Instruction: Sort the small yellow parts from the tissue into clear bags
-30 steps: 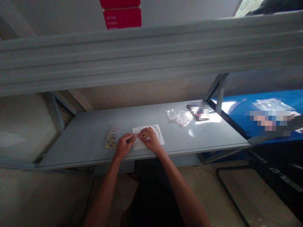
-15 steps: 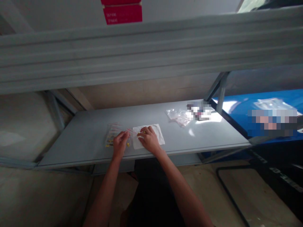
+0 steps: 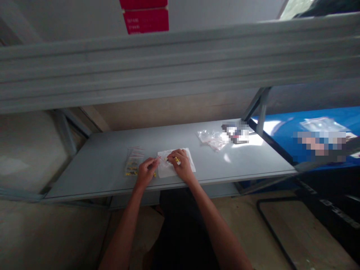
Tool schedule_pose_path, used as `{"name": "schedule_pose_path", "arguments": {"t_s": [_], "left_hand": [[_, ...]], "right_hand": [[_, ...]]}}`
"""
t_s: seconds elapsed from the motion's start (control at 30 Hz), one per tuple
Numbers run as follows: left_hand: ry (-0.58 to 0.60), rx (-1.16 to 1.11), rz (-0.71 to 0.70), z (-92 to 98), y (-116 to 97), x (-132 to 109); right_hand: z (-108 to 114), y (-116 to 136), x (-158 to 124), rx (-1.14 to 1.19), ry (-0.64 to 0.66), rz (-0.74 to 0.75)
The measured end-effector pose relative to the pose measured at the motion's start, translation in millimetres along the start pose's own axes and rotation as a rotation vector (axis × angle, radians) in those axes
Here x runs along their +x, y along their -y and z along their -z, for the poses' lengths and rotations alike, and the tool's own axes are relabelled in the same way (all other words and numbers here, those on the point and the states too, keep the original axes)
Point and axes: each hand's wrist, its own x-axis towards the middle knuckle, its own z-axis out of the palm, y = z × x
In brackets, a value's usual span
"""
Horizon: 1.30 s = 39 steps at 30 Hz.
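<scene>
My left hand (image 3: 146,173) pinches the red-edged mouth of a clear zip bag, which is mostly hidden behind the fingers. Small yellow pieces show just below that hand. Over a white sheet or flat bag (image 3: 165,171), my right hand (image 3: 181,165) is curled around small yellow pieces (image 3: 177,160); their exact kind is too small to make out. Its fingertips are close to the bag's mouth. Left of my left hand lie several overlapping clear zip bags (image 3: 132,165) with red seal lines and yellow and dark pieces inside.
The grey shelf (image 3: 101,161) carries a pile of clear bags (image 3: 212,140) at its back right, beside a blurred-out item (image 3: 235,133). A grey beam (image 3: 168,67) crosses above, with a red box (image 3: 146,20) over it. A blue surface (image 3: 281,131) stands at right.
My left hand has moved right, bringing the bag's mouth over the white sheet. My right hand has shifted slightly right and turned, so the yellow pieces in it show more.
</scene>
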Motion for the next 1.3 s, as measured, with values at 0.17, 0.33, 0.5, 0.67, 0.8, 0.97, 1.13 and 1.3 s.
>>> {"name": "schedule_pose_path", "arguments": {"t_s": [0.17, 0.33, 0.5, 0.67, 0.8, 0.97, 1.13, 1.3], "left_hand": [[0.079, 0.03, -0.049, -2.6, -7, 1], [-0.024, -0.025, 0.006, -0.7, 3, 0], [-0.207, -0.177, 0.134, -2.2, 19, -1], [-0.18, -0.139, 0.105, -2.7, 16, -1], [-0.128, -0.111, 0.085, -1.8, 13, -1], [-0.112, -0.097, 0.099, -1.8, 13, 0], [-0.088, -0.045, 0.081, -1.1, 6, -1], [-0.02, 0.068, 0.018, -1.8, -1, -1]], "right_hand": [[4, 4, 1, 0.074, 0.087, 0.098], [0, -2, -2, -0.048, -0.044, -0.014], [-6, -6, -4, -0.25, -0.011, -0.061], [-8, -4, -3, -0.326, 0.06, -0.027], [-8, -4, -3, -0.326, 0.079, -0.002], [-8, -4, -2, -0.322, 0.11, -0.005], [-8, -7, -1, -0.21, 0.055, -0.006], [-3, -6, -2, 0.18, -0.08, -0.103]]}}
